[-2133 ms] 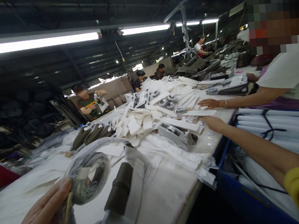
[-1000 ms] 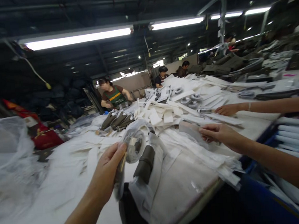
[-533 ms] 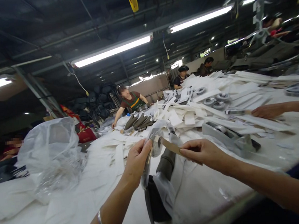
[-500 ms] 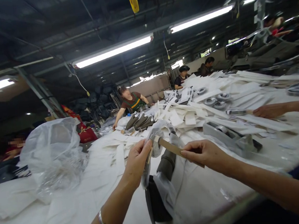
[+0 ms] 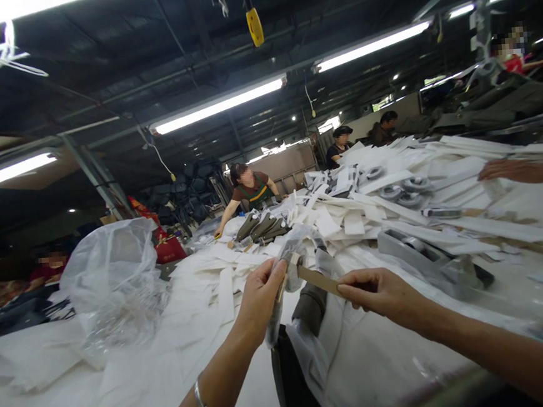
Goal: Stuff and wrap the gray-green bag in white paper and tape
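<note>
My left hand is closed on a curved strap wrapped in clear plastic, part of a dark olive item that looks like a bag. White wrapping lies partly over that item on the table below. Between finger and thumb, my right hand pinches the end of a flat brown strip. The strip's far end, whitish at its tip, reaches the wrapped strap beside my left fingertips. Whether it is stuck there I cannot tell.
White strips and sheets are heaped across the table. A grey tape dispenser stands to the right. A crumpled clear plastic bag sits at left. A co-worker's hand rests at far right; another person leans over the far side.
The view has shifted, so most things sit lower and further right. My hands keep the same hold. The co-worker's hand at right has moved back from the brown strips.
</note>
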